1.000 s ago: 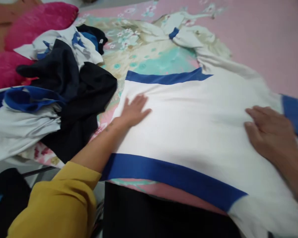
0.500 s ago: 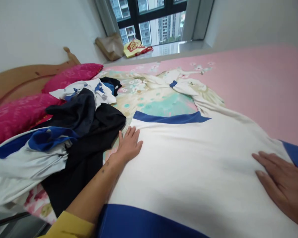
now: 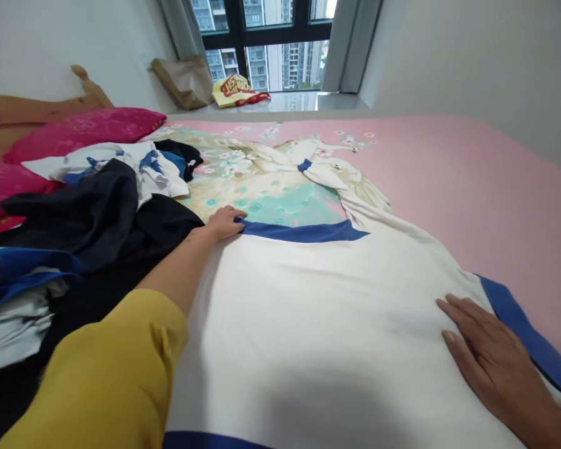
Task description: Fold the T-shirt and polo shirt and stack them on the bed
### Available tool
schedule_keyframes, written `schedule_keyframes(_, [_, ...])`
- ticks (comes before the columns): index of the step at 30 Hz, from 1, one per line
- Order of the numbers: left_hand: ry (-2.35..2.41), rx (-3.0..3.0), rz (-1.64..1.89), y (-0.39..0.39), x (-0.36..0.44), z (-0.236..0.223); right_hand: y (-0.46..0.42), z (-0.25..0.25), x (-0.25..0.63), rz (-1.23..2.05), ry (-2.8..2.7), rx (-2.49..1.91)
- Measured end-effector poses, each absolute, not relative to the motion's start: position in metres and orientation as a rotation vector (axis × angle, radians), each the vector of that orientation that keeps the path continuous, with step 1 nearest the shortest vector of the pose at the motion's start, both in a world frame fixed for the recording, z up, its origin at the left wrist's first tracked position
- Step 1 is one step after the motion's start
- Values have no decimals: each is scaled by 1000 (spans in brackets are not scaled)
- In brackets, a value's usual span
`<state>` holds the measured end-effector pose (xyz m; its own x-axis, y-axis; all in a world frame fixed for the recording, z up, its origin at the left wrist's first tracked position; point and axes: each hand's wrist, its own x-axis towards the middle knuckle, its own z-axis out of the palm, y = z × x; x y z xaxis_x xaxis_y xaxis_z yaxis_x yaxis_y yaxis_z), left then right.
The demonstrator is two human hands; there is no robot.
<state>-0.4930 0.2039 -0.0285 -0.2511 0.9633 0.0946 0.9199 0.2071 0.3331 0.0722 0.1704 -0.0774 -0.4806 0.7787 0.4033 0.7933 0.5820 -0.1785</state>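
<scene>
A white long-sleeved shirt point(image 3: 308, 299) with blue trim lies spread over the bed in front of me. One sleeve stretches away to a blue cuff point(image 3: 304, 165). At the far left corner of the shirt, my left hand point(image 3: 225, 223) has its fingers and thumb closed on the end of the blue band point(image 3: 299, 232). My right hand point(image 3: 490, 352) rests flat on the white cloth, fingers stretched out, beside another blue band point(image 3: 512, 312) on the right.
Dark trousers point(image 3: 84, 212) and crumpled white-and-blue clothes point(image 3: 19, 312) are heaped on the left. Pink pillows point(image 3: 88, 128) lean by the wooden headboard point(image 3: 28, 109). A brown bag point(image 3: 187, 81) and a yellow packet point(image 3: 236, 90) sit on the windowsill, beyond the pink flowered sheet point(image 3: 449, 181).
My left hand has moved forward from the shirt's left edge to the corner of the blue band and closed there. My right hand stays flat on the cloth. The view has shifted.
</scene>
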Motion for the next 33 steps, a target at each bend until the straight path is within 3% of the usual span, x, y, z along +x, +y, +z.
schedule_keyframes(4, [2409,1727,455,196,-509,-27,170,-78,73,-27,-2377,-1273])
schedule_keyframes(11, [2530,1436,758,191,-512,-42,168,-73,70,-50,-2365,-1296])
schedule_keyframes(17, [2527,1716,919,178,-449,-17,167,-64,62,-69,-2358,-1286])
schedule_keyframes(21, [2207,2241,705,123,-385,-25,166,-61,65,-48,-2355,-1318])
schedule_keyframes(25, [2109,2140,413,68,-367,-30,170,-46,64,63,-2335,-1389])
schedule_keyframes(29, [2129,2030,338,57,-361,-17,164,-9,5,287,-2265,-1597])
schedule_keyframes(33, [1933,2215,352,84,-334,-10,158,9,-81,534,-2581,-1099])
